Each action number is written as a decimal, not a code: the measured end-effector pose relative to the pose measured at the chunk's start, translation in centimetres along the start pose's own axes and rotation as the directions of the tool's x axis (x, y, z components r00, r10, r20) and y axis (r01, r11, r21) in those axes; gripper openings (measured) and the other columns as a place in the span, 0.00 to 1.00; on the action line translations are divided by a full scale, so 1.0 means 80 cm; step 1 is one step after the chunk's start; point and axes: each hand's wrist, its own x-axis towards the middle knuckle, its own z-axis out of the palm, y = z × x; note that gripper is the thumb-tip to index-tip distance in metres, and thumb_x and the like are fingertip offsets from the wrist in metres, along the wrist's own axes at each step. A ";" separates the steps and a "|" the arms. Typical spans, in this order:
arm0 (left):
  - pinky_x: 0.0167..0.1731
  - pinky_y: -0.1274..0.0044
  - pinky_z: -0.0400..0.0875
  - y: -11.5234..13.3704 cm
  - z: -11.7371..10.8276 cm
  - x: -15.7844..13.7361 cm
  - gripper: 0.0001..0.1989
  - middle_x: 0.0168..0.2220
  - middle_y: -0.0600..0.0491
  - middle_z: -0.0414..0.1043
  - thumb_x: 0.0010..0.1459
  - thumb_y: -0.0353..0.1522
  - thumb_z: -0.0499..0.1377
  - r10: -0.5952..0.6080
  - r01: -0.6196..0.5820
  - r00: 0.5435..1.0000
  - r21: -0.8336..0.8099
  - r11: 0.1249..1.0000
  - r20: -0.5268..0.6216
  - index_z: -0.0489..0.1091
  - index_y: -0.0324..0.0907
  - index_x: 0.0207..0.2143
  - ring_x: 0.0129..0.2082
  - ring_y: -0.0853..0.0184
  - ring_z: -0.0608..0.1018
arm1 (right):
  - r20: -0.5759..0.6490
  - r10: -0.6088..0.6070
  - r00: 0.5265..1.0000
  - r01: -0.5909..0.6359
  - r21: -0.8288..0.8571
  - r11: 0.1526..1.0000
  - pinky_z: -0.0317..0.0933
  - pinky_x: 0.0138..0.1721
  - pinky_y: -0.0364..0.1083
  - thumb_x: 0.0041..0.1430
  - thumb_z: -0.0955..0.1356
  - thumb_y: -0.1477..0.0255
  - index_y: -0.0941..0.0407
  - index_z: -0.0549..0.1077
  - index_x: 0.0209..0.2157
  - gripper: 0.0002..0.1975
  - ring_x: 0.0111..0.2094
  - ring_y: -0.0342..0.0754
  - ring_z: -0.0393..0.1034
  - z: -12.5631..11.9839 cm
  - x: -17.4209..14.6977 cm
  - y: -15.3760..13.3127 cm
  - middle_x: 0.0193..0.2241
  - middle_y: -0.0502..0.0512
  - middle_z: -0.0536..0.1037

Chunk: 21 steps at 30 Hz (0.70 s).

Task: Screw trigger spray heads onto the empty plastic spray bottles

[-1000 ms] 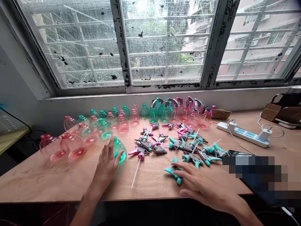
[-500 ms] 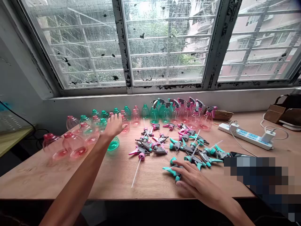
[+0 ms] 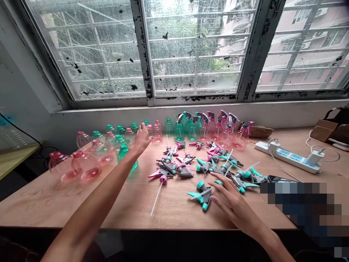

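Note:
My left hand reaches into the back bottle rows, its fingers curled at the neck of a clear pink bottle; the hand hides most of that bottle. In front of the wrist stands a green bottle, partly covered by my forearm. My right hand is open, fingers spread over the table beside a pile of teal-and-grey trigger spray heads. Left of its fingertips lie two teal spray heads. A pink-and-grey spray head with a white dip tube lies between my hands.
Several uncapped pink bottles stand at the left. Along the back wall are green bottles and pink bottles fitted with spray heads. A white power strip with cords and a brown bag occupy the right.
My left hand has moved right and slightly back along the bottles, its fingers now more bunched. My right hand has shifted right and away from the two front teal spray heads, uncovering them.

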 end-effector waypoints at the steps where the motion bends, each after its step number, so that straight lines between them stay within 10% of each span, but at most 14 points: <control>1: 0.55 0.59 0.71 0.008 -0.012 -0.012 0.26 0.60 0.39 0.67 0.63 0.35 0.64 0.045 -0.046 0.998 -0.034 0.998 -0.034 0.63 0.36 0.60 0.57 0.51 0.73 | -0.022 0.002 1.000 -0.003 -0.005 1.000 0.55 0.64 0.62 0.72 0.63 0.66 0.47 0.64 0.61 0.18 0.67 0.61 0.54 0.000 0.001 0.000 0.67 0.60 0.59; 8: 0.64 0.59 0.63 0.032 -0.082 -0.193 0.29 0.63 0.48 0.64 0.61 0.38 0.64 0.287 -0.346 0.931 -0.297 0.890 -0.225 0.61 0.50 0.63 0.65 0.53 0.66 | 0.110 -0.083 0.990 0.098 -0.142 0.985 0.59 0.62 0.55 0.73 0.62 0.67 0.53 0.68 0.58 0.16 0.65 0.57 0.58 0.005 0.064 -0.028 0.64 0.60 0.67; 12: 0.59 0.61 0.72 0.025 -0.068 -0.279 0.36 0.62 0.47 0.63 0.59 0.35 0.67 0.104 -0.194 0.979 -0.646 0.738 -0.176 0.55 0.52 0.65 0.60 0.56 0.72 | 0.268 -0.135 0.954 0.232 -0.374 0.898 0.60 0.60 0.57 0.67 0.65 0.75 0.62 0.70 0.57 0.18 0.56 0.60 0.69 0.034 0.123 -0.038 0.54 0.66 0.77; 21: 0.62 0.56 0.65 0.004 -0.033 -0.306 0.30 0.65 0.43 0.60 0.62 0.31 0.64 0.294 -0.341 0.940 -0.473 0.812 -0.172 0.59 0.48 0.64 0.65 0.51 0.66 | 0.094 -0.122 0.988 0.152 -0.461 0.874 0.43 0.66 0.68 0.61 0.65 0.81 0.63 0.72 0.54 0.19 0.54 0.64 0.68 0.059 0.165 -0.048 0.41 0.65 0.82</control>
